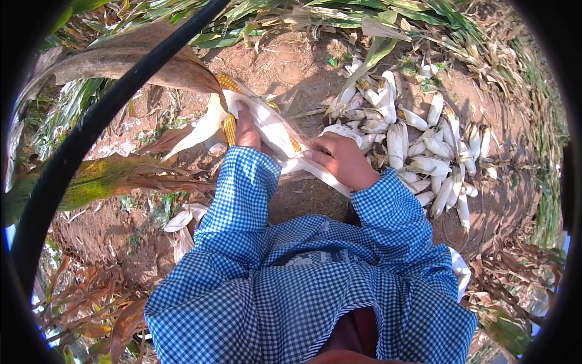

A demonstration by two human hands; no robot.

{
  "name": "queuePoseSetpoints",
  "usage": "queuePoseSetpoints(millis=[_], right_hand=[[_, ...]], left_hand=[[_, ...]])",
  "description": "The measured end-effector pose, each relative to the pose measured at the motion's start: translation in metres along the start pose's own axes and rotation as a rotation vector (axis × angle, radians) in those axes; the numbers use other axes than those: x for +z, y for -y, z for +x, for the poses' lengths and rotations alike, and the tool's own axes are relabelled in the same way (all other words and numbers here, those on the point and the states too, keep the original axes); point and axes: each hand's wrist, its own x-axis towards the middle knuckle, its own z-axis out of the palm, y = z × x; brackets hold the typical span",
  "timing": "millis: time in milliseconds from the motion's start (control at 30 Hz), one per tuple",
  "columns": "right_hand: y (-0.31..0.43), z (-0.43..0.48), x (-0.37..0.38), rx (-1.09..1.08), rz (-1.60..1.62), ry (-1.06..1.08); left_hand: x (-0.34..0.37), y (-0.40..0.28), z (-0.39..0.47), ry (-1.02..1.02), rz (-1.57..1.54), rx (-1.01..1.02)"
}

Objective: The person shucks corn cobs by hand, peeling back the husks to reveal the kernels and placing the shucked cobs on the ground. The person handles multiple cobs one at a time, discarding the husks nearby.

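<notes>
In front of my body, my left hand (248, 129) grips a bundle of corn ears with their husks peeled partly back. Yellow kernels show on one ear (229, 130) beside the thumb and on another ear (228, 83) beyond it. More kernels (295, 144) peek out between the pale husks (266, 117), close to my right hand. My right hand (341, 157) pinches the gathered husk between thumb and fingers. A strip of husk (326, 176) trails below that hand toward the sleeve. The left fingers are partly hidden behind the husks.
Corn ears in white husks (439, 148) lie heaped on the soil at right. Cut corn stalks and leaves (291, 16) line the far side. A large dry leaf (145, 59) and a black strap-like band (113, 91) cross the left. Loose husks (181, 221) lie beside my left sleeve.
</notes>
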Motion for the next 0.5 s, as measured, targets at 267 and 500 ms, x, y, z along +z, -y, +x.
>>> queuePoseSetpoints(millis=[267,500], right_hand=[[-0.004,0.006,-0.008,-0.111,0.081,-0.283],[-0.003,0.01,-0.031,0.372,0.892,-0.438]], left_hand=[[-0.01,0.009,0.017,0.027,0.123,0.008],[0.001,0.05,0.0,0.352,0.333,-0.035]])
